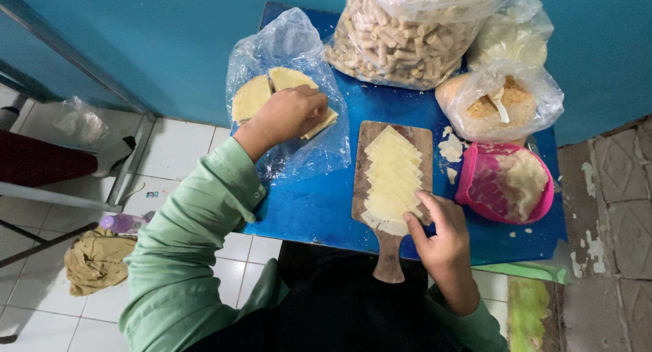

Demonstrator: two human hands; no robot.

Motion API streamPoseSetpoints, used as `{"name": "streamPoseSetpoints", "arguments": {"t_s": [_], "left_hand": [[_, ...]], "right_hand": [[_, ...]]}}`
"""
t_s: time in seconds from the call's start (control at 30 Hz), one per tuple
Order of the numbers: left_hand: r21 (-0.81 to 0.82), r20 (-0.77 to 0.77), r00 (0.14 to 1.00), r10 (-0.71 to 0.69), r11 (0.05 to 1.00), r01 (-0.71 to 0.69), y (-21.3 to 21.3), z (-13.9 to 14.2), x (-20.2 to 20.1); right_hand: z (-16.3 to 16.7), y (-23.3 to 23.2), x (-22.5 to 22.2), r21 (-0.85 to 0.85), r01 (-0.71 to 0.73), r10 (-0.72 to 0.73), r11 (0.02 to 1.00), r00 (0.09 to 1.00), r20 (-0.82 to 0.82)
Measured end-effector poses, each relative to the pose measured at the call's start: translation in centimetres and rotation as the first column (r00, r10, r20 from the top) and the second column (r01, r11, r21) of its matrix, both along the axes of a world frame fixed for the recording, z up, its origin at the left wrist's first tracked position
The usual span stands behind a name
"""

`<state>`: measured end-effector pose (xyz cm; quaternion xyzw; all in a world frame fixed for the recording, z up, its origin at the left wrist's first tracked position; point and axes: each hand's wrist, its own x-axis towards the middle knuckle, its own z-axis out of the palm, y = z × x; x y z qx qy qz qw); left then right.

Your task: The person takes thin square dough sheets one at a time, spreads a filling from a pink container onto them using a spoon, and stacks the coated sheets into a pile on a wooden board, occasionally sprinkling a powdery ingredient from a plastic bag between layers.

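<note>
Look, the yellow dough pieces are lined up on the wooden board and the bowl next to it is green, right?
Not quite: the bowl is pink, not green, as the head view shows. The yellow dough pieces are indeed lined up on the wooden board, under the right hand.

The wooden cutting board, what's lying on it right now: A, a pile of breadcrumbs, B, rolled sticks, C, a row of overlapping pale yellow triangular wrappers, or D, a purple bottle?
C: the wooden cutting board carries a row of overlapping pale triangular wrappers, with the right hand touching its near end.
</note>
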<state>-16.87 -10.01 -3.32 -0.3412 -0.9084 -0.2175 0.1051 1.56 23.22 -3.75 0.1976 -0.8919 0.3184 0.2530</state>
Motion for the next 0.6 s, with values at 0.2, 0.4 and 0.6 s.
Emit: {"name": "streamPoseSetpoints", "arguments": {"t_s": [0.2, 0.4, 0.6], "left_hand": [[0.002, -0.139, 0.989, -0.055, 0.998, 0.055, 0.4, -0.6, -0.5], [-0.017, -0.111, 0.989, -0.097, 0.995, 0.096, 0.6, -0.3, -1.3], [-0.06, -0.104, 0.986, -0.127, 0.991, 0.121, 0.8, 0.1, -1.7]], "right_hand": [[0.5, -0.2, 0.3, -0.011, 0.006, -0.006, 1.0, 0.999, 0.044], [1.0, -0.4, 0.3, -0.001, -0.004, 0.004, 1.0, 0.999, 0.052], [1.1, -0.5, 0.4, -0.022, -0.024, 0.025, 0.999, 0.999, 0.045]]}}
